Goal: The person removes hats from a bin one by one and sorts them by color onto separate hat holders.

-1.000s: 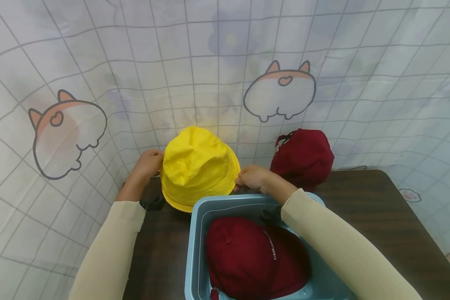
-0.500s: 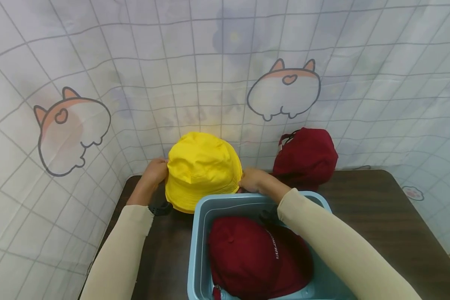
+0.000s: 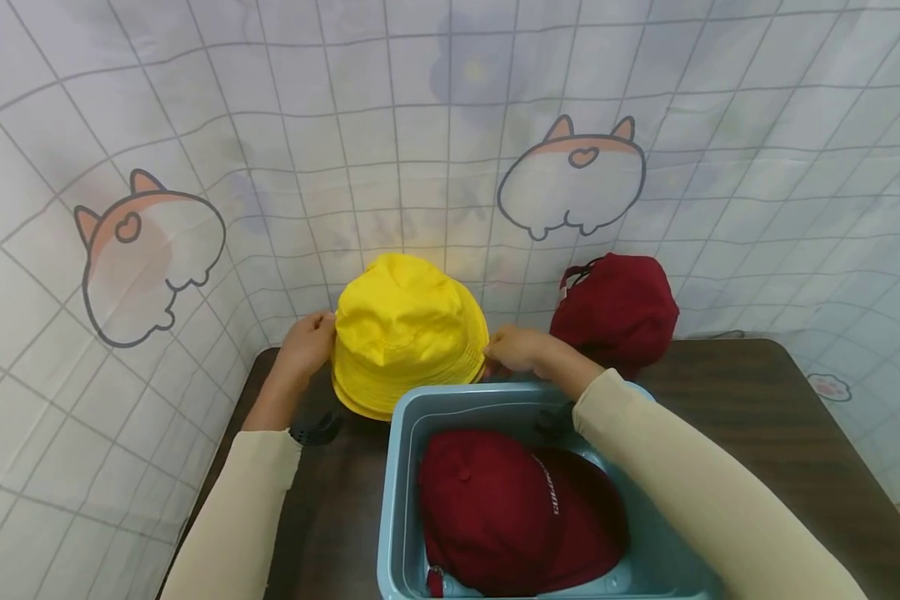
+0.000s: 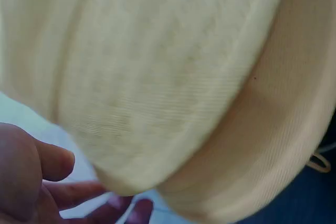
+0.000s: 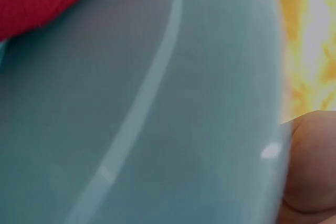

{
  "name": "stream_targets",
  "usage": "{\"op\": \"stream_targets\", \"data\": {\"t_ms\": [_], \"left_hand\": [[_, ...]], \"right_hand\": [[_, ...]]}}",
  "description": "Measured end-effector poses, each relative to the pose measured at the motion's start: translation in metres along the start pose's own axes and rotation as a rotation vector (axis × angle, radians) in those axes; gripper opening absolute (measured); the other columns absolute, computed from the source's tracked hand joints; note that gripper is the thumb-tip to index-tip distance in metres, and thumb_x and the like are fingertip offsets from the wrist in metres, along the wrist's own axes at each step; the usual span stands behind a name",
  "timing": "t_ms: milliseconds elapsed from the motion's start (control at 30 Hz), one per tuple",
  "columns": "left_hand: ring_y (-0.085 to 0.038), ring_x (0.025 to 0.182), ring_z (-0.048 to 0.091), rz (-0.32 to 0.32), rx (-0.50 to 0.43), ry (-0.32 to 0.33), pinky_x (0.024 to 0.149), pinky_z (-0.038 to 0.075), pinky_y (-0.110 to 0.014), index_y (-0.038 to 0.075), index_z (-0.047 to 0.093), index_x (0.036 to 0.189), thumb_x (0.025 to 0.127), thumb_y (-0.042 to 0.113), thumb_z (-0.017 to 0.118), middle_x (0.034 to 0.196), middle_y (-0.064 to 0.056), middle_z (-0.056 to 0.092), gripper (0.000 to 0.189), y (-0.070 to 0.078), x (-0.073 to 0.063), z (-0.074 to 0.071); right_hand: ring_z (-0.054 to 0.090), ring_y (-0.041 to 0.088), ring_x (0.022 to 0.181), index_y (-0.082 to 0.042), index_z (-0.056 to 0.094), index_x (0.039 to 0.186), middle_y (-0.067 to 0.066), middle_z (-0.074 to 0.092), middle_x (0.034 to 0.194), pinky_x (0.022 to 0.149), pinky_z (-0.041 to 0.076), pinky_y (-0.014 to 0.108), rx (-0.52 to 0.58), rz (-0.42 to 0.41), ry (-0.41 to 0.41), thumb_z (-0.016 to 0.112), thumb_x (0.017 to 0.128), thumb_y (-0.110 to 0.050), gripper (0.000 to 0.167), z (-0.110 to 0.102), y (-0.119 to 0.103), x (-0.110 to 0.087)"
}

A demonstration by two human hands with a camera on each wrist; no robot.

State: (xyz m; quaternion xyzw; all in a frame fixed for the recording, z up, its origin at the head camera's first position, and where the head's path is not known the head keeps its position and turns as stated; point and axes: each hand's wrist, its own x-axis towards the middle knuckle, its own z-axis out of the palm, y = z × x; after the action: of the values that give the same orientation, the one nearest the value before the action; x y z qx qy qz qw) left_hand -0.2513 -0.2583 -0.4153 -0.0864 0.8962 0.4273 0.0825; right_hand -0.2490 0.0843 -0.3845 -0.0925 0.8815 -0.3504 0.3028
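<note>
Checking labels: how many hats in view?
3: yellow hat between left hand and right hand; maroon cap in blue tub; second maroon cap at back of table. More could be hidden underneath.

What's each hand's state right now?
Left hand: open, at the edge of the yellow fabric bucket hat.
Right hand: closed, pinching that hat at its edge.

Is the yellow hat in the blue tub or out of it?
Out. The hat is behind the tub, outside its rim; a red cap lies inside.
</note>
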Motion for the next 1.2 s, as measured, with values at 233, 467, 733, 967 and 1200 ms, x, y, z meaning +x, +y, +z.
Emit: {"op": "stream_targets", "data": {"t_ms": [233, 467, 733, 967, 1200], "left_hand": [[-0.045, 0.127, 0.054, 0.224, 0.145, 0.195, 0.103, 0.044, -0.062, 0.002, 0.039, 0.155, 0.111, 0.038, 0.031, 0.144, -0.028, 0.051, 0.058, 0.017, -0.045, -0.01], [-0.037, 0.107, 0.062, 0.396, 0.187, 0.213, 0.09, 0.051, -0.056, -0.001, 0.057, 0.135, 0.111, 0.03, 0.04, 0.122, -0.021, 0.063, 0.043, 0.033, -0.104, -0.001], [-0.02, 0.099, 0.069, 0.418, 0.167, 0.047, 0.083, 0.058, -0.044, 0.005, 0.057, 0.138, 0.111, 0.037, 0.043, 0.119, -0.011, 0.07, 0.045, 0.032, -0.151, 0.029], [-0.006, 0.084, 0.067, 0.389, 0.161, 0.026, 0.08, 0.056, -0.035, 0.011, 0.053, 0.147, 0.11, 0.039, 0.044, 0.102, 0.004, 0.075, 0.047, 0.026, -0.176, 0.053], [-0.004, 0.092, 0.066, 0.307, 0.092, -0.04, 0.09, 0.055, -0.035, 0.022, 0.038, 0.159, 0.11, 0.041, 0.044, 0.116, 0.007, 0.072, 0.053, 0.018, -0.192, 0.074]], "right_hand": [[0.056, 0.025, 0.083, -0.002, 0.058, 0.116, 0.013, 0.066, 0.102, 0.07, 0.046, 0.031, -0.211, -0.072, 0.22, 0.046, 0.109, -0.025, 0.026, -0.024, -0.011, -0.028], [0.064, 0.021, 0.079, -0.007, 0.063, 0.122, 0.007, 0.072, 0.098, 0.07, 0.054, 0.033, -0.367, -0.248, 0.347, 0.059, 0.104, -0.03, 0.03, -0.022, -0.024, -0.069], [0.059, 0.01, 0.076, -0.02, 0.068, 0.121, -0.008, 0.065, 0.083, 0.059, 0.049, 0.028, -0.528, -0.376, 0.302, 0.07, 0.097, -0.04, 0.031, 0.011, -0.029, -0.108], [0.065, 0.013, 0.085, -0.019, 0.066, 0.126, -0.004, 0.073, 0.097, 0.066, 0.056, 0.032, -0.647, -0.454, 0.26, 0.07, 0.095, -0.045, 0.041, 0.04, -0.02, -0.119], [0.067, 0.013, 0.084, -0.021, 0.066, 0.131, -0.002, 0.073, 0.101, 0.073, 0.058, 0.034, -0.736, -0.57, 0.196, 0.069, 0.095, -0.049, 0.046, 0.059, -0.008, -0.116]]}}
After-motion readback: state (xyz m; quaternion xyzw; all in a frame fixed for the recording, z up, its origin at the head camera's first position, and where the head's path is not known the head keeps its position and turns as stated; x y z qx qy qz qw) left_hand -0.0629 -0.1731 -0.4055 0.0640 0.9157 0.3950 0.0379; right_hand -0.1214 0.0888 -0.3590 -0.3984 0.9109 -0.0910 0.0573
